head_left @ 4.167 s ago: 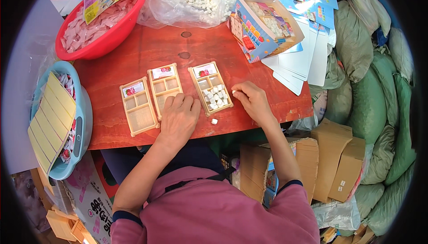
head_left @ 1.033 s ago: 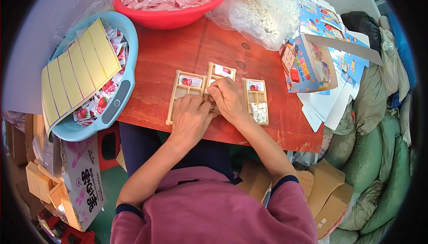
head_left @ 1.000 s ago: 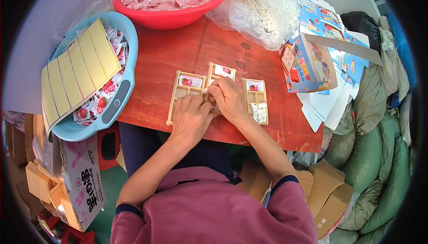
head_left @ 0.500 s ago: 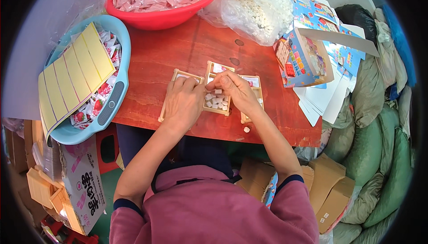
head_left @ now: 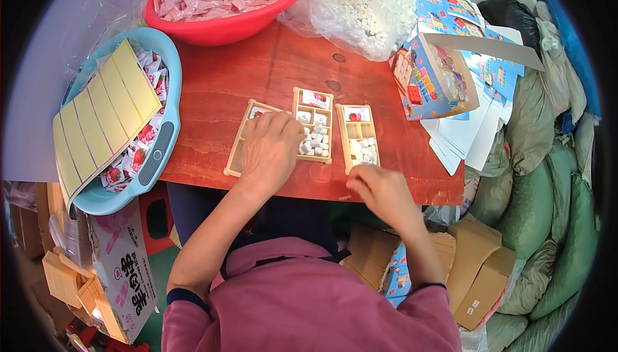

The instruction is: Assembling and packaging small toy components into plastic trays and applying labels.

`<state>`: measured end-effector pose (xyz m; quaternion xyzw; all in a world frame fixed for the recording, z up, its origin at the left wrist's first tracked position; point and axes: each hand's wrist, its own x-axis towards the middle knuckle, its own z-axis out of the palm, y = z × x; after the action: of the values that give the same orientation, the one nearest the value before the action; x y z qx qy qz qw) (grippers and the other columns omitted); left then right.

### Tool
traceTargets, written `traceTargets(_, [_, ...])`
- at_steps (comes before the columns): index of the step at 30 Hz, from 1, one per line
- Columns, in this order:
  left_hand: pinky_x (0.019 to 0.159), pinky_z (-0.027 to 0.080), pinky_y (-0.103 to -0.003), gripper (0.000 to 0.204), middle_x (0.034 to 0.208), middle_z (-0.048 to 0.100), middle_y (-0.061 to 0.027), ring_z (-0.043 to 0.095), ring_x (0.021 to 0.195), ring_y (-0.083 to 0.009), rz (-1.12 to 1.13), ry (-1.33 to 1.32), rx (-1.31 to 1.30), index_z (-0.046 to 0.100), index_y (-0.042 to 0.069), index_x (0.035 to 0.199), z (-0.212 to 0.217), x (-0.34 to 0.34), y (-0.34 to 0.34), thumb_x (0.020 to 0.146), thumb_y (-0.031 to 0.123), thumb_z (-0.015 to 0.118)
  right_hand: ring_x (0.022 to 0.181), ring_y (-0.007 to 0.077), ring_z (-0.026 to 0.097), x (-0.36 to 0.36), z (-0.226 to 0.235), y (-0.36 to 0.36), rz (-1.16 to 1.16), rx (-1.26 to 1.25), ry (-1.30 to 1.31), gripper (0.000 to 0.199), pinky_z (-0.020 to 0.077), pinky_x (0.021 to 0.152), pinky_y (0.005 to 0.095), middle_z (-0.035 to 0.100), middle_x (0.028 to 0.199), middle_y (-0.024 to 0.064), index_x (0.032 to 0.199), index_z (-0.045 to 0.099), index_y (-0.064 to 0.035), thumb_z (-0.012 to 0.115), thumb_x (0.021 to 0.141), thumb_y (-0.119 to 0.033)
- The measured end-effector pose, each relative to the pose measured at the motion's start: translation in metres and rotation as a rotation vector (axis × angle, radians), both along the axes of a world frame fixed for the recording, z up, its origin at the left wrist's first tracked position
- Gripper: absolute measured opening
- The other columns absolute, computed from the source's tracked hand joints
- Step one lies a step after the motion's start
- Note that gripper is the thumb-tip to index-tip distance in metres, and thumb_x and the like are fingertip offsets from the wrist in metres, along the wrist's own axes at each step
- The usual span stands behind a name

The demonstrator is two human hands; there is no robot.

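Three small wooden trays with compartments lie side by side near the front edge of the red table (head_left: 257,69), within easy reach of both arms. The left hand (head_left: 270,149) rests flat, fingers spread, over the left tray (head_left: 239,149) and the edge of the middle tray (head_left: 313,127), apparently pinning them so they do not slide; it grips nothing that shows. The right hand (head_left: 380,191) sits curled at the table's near edge, just below the right tray (head_left: 358,136); whether it pinches anything I cannot tell. White pieces (head_left: 314,141) fill the lower compartments of the middle and right trays. A clear bag of white pieces (head_left: 360,8), a red bowl (head_left: 225,27) of pink packets and a blue basket (head_left: 161,152) stand around as supply.
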<state>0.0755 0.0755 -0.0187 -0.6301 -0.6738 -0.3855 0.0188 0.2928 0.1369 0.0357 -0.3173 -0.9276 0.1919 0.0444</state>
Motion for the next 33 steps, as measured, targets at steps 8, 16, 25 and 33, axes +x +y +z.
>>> traceTargets(8, [0.082, 0.039, -0.037, 0.010, 0.087, 0.060, -0.0051, 0.054, 0.092, -0.0236, -0.021, 0.045, 0.062, 0.063, 0.007, 0.082, -0.008, 0.003, -0.003, 0.073, 0.008, 0.059, 0.070, 0.0307, 0.062, 0.016, -0.027, -0.011, -0.011, 0.059, 0.148, 0.014, 0.0499, 0.057, 0.0405, 0.060, 0.080, 0.0100, 0.094, 0.058, -0.0051, 0.062, 0.081, -0.010])
traceTargets(16, [0.083, 0.037, -0.038, 0.015, 0.090, 0.057, -0.0039, 0.052, 0.094, -0.0241, -0.091, 0.137, 0.027, 0.061, 0.006, 0.081, -0.005, 0.012, -0.016, 0.070, 0.015, 0.068, 0.068, 0.0281, 0.061, -0.060, -0.032, 0.030, 0.020, 0.136, 0.373, 0.012, 0.0481, 0.057, 0.0363, 0.061, 0.078, 0.0101, 0.085, 0.058, -0.0059, 0.066, 0.079, -0.013])
traceTargets(25, [0.082, 0.040, -0.038, 0.012, 0.082, 0.055, -0.0043, 0.053, 0.090, -0.0222, -0.066, 0.174, 0.068, 0.060, 0.007, 0.077, -0.015, 0.022, -0.027, 0.066, 0.012, 0.056, 0.073, 0.0304, 0.063, -0.109, -0.014, 0.163, -0.134, 0.295, 0.535, 0.011, 0.0487, 0.064, 0.0366, 0.064, 0.080, 0.0153, 0.086, 0.063, -0.0017, 0.058, 0.083, -0.011])
traceTargets(33, [0.086, 0.039, -0.039, 0.022, 0.089, 0.057, -0.0045, 0.053, 0.093, -0.0231, -0.165, 0.054, 0.073, 0.061, 0.006, 0.089, -0.005, 0.023, -0.029, 0.069, 0.012, 0.065, 0.080, 0.0345, 0.064, -0.159, -0.050, 0.318, -0.318, 0.445, -0.054, 0.016, 0.0506, 0.074, 0.0439, 0.065, 0.083, 0.0172, 0.085, 0.068, -0.0074, 0.055, 0.079, -0.013])
